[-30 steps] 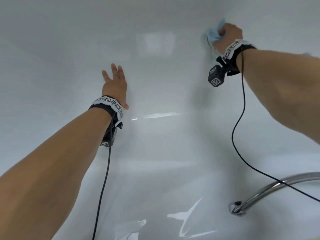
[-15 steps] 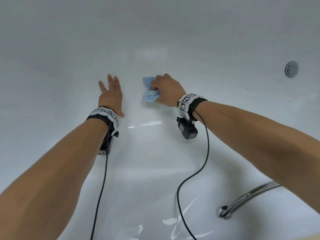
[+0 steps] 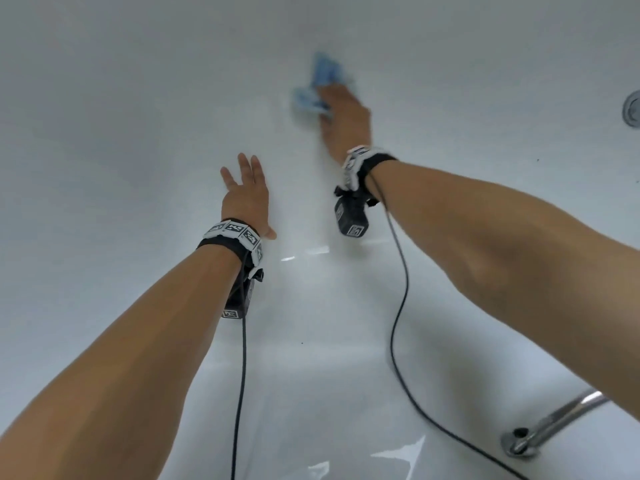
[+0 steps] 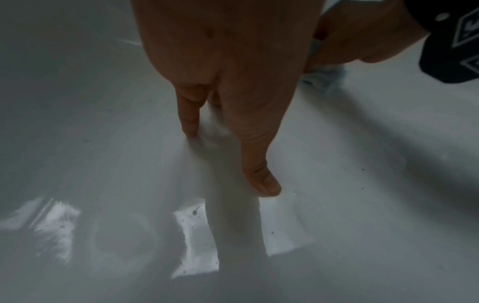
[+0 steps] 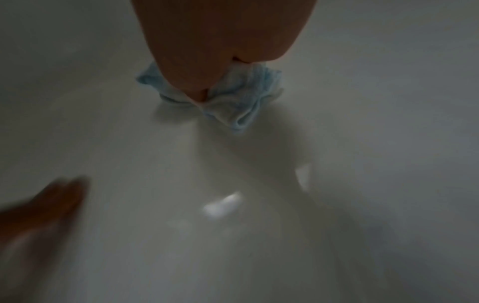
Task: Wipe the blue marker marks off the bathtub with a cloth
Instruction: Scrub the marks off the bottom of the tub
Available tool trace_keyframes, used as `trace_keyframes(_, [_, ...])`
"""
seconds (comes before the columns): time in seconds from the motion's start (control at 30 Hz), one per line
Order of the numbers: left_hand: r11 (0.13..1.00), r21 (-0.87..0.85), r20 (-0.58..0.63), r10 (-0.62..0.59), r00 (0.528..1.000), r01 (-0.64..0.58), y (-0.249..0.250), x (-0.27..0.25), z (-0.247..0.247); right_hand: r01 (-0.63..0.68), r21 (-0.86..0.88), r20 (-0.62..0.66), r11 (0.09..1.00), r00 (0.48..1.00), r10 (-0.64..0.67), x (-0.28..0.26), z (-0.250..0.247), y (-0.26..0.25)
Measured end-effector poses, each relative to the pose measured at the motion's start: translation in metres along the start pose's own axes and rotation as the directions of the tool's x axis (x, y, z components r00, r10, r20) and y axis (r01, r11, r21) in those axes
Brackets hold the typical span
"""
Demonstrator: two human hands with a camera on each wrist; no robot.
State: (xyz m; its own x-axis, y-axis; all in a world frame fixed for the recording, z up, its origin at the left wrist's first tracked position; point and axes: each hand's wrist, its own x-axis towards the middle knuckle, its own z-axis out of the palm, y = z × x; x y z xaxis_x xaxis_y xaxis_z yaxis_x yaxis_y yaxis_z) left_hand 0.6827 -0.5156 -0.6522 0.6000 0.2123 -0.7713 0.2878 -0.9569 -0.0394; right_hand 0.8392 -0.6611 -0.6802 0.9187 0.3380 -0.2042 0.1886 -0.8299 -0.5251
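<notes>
Since half a second earlier, the right hand had swept the cloth from beside the left hand up toward 1 o'clock, farther along the tub wall.

That cloth was pale blue, crumpled into a soft wad with folds and lighter, whitish patches; the head view blurred it. It was pressed against the white wall, bunched under the right hand, whose fingers were curled round it, with cloth sticking out past the fingertips at 12 and 10 o'clock. In the right wrist view the cloth bulged out from under the hand.

No blue marks could be made out on the wall near the cloth.

At 7 o'clock from the cloth, the left hand lay flat on the tub, fingers straight and spread, holding nothing. Its wrist view showed a fingertip and the thumb touching the glossy surface.

A chrome rail sat at 5 o'clock, and a round metal fitting at 3 o'clock.
</notes>
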Motion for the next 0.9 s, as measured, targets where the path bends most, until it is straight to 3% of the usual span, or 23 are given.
trace_keyframes(0.07, [1.0,-0.03,0.02,0.009,1.0,-0.009,-0.001,-0.001,-0.001,0.179,-0.021,0.208,0.984,0.963,-0.171,-0.004,0.008,-0.042])
trace_keyframes(0.13, [0.998,-0.062,0.036,0.012,0.999,-0.009,-0.003,-0.003,-0.002,0.294,-0.075,0.4,0.953,0.884,-0.242,-0.002,-0.002,-0.066])
trace_keyframes(0.17, [0.998,-0.067,0.037,0.009,0.999,-0.007,-0.004,-0.004,-0.004,0.315,-0.08,0.434,0.946,0.865,-0.251,0.0,-0.013,-0.069])
trace_keyframes(0.2, [0.998,-0.069,0.04,0.004,0.999,-0.001,-0.005,-0.005,-0.006,0.324,-0.081,0.429,0.942,0.865,-0.261,0.001,-0.024,-0.064])
trace_keyframes(0.27, [0.996,-0.084,0.058,0.005,0.998,0.0,-0.004,-0.006,-0.008,0.304,-0.096,0.262,0.948,0.926,-0.271,0.003,-0.053,-0.033])
trace_keyframes(0.33, [0.995,-0.096,0.076,0.011,0.997,-0.003,-0.003,-0.007,-0.009,0.165,-0.149,0.062,0.975,0.986,-0.157,0.004,-0.085,0.019])
trace_keyframes(0.4, [0.996,-0.085,0.101,0.008,0.995,0.001,-0.004,-0.006,-0.008,-0.048,-0.236,-0.015,0.971,0.999,0.046,0.001,-0.117,0.078])
trace_keyframes(0.47, [0.998,-0.06,0.113,0.014,0.993,-0.008,-0.006,-0.006,-0.006,-0.208,-0.337,0.033,0.918,0.972,0.233,-0.008,-0.135,0.123])
trace_keyframes(0.53, [0.999,-0.027,0.104,0.024,0.994,-0.021,-0.007,-0.005,-0.003,-0.26,-0.442,0.122,0.859,0.931,0.345,-0.021,-0.132,0.139])
trace_keyframes(0.63, [0.999,-0.019,0.086,0.029,0.996,-0.027,-0.006,-0.008,0.003,-0.201,-0.437,0.147,0.877,0.946,0.29,-0.025,-0.103,0.118])
trace_keyframes(0.77, [0.999,-0.03,0.094,0.03,0.995,-0.027,-0.007,-0.009,0.003,0.002,-0.422,0.246,0.907,0.963,0.113,-0.031,-0.059,0.043])
trace_keyframes(0.9, [0.998,0.016,0.107,0.051,0.993,-0.053,-0.011,-0.011,0.001,0.245,-0.328,0.408,0.912,0.908,-0.097,-0.064,0.002,-0.042])
